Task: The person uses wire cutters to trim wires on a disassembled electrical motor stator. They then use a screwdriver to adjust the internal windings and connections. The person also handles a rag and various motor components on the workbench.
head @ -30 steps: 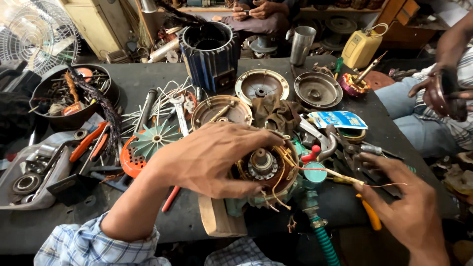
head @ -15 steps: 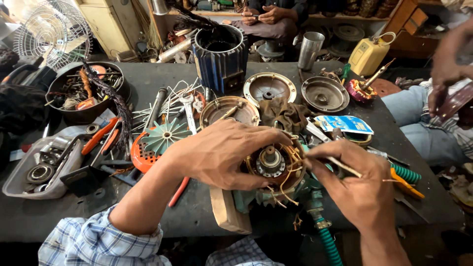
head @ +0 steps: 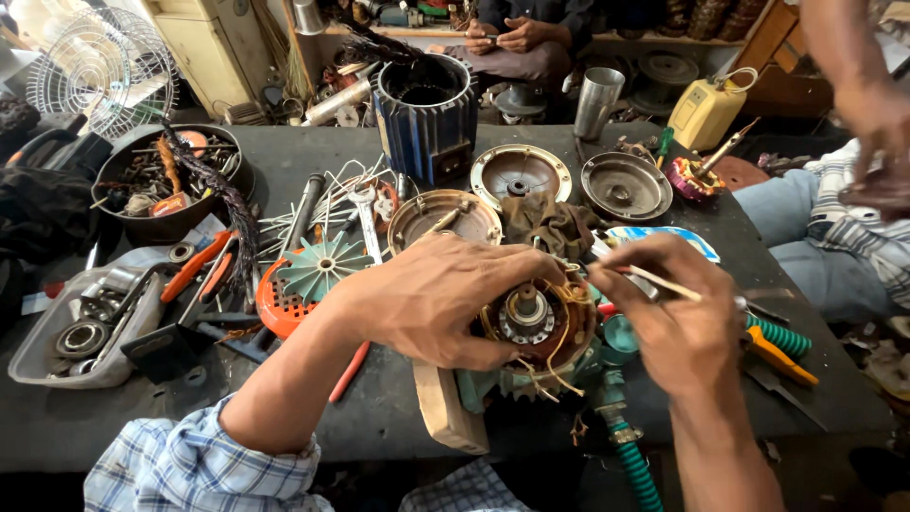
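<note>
So the left hand (head: 445, 299) is draped over a small motor (head: 531, 327) sitting near the front edge of the dark surface (head: 284, 161), fingers wrapped around its left side and clamped on the housing. You can see the copper windings and the shaft in the middle poking out between the hands. The right hand (head: 678, 318) is just to the right of the motor, fingers pinched together on a thin pale stick (head: 654, 278) that points in toward the windings.

The motor rests partly on a wooden block (head: 445, 412), and a green ribbed hose (head: 630, 465) hangs off the front just beside it. Left of the left hand there's an orange fan cover (head: 275, 299) with a pale green fan blade (head: 322, 267) on it. Behind the motor are a few round metal end caps (head: 626, 187), a big blue motor casing (head: 422, 118), and a steel cup (head: 597, 102). Far left is a black bowl (head: 166, 218) full of odds and ends, and a clear plastic tray (head: 57, 365) with bearings in it. Orange-handled pliers (head: 777, 353) lie to the right.
</note>
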